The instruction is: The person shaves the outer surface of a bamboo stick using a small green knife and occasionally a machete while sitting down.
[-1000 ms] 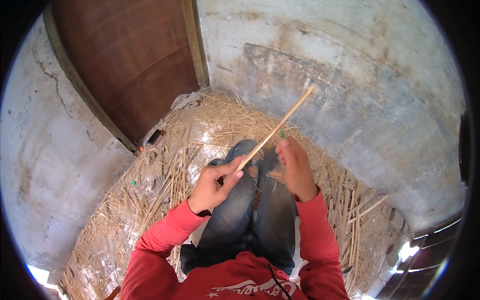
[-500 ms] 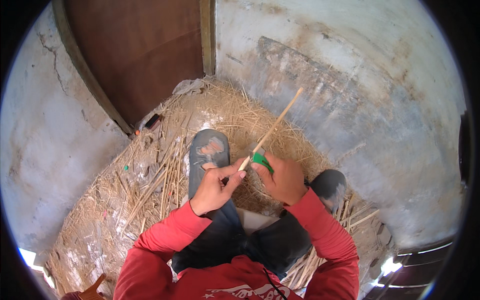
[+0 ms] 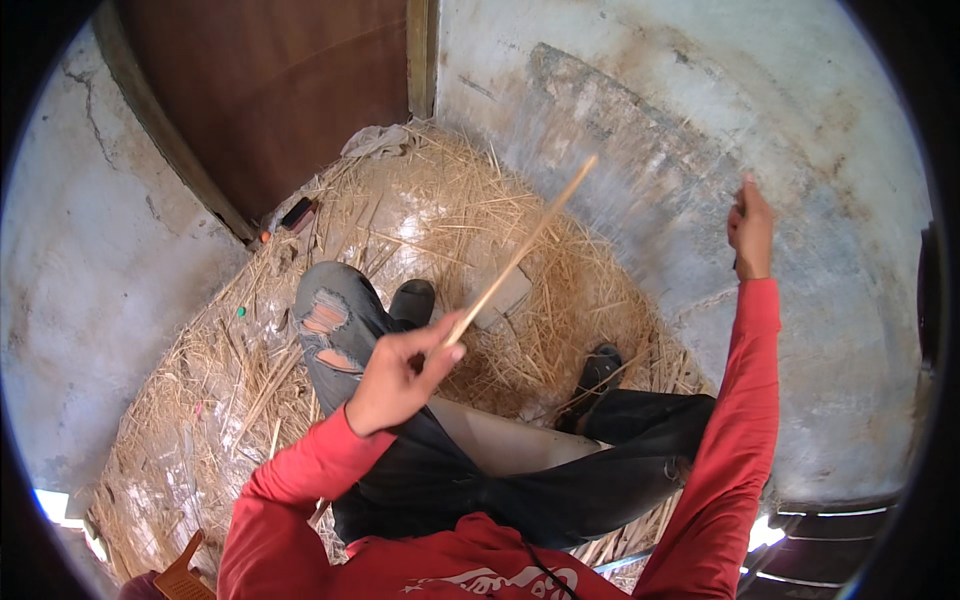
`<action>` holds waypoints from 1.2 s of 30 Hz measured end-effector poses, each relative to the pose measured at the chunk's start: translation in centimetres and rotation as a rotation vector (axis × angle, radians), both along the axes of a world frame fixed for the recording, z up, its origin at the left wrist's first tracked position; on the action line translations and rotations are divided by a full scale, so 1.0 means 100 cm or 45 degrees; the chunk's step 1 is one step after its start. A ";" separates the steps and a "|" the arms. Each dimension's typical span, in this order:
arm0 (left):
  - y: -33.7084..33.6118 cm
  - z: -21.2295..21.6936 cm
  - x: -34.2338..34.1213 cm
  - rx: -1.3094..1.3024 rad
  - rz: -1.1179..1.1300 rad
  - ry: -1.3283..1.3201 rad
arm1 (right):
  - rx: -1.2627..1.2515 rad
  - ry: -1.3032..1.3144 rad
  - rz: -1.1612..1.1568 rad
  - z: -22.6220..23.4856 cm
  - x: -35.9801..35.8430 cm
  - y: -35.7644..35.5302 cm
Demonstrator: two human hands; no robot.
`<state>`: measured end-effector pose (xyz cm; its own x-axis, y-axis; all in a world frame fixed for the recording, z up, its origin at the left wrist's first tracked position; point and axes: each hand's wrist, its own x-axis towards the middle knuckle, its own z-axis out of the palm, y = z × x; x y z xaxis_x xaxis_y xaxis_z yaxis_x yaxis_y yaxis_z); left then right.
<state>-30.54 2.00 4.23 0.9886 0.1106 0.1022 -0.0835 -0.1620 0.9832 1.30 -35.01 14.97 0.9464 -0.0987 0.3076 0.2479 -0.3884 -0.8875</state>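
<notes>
Left hand point(image 3: 394, 380) grips the stick point(image 3: 520, 254) near one end — slanting rightward.

Worn on the head, left of two; looks steeply down over red sweatshirt point(image 3: 400, 570) and dark trousers point(image 3: 420, 490) to straw-strewn floor point(image 3: 450, 190); faces forward toward brown door point(image 3: 280, 90) and pale wall point(image 3: 780, 90); sits close above left hand point(image 3: 388, 388) and right hand point(image 3: 752, 230); bends straight lines in a wide fisheye sweep

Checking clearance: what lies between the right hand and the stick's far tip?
It's bare: in the head view, only the stained wall behind shows between the right hand and stick tip.
</notes>
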 end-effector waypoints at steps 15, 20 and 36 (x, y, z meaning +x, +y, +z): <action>-0.032 0.013 0.196 -0.166 -0.216 0.028 | -0.585 -0.026 0.855 -0.061 -0.053 0.134; -0.024 -0.016 0.209 -0.101 -0.130 -0.082 | -0.550 0.069 1.007 -0.075 -0.040 0.143; -0.007 -0.042 0.186 0.073 -0.325 0.182 | -0.464 0.153 0.334 -0.114 0.054 0.092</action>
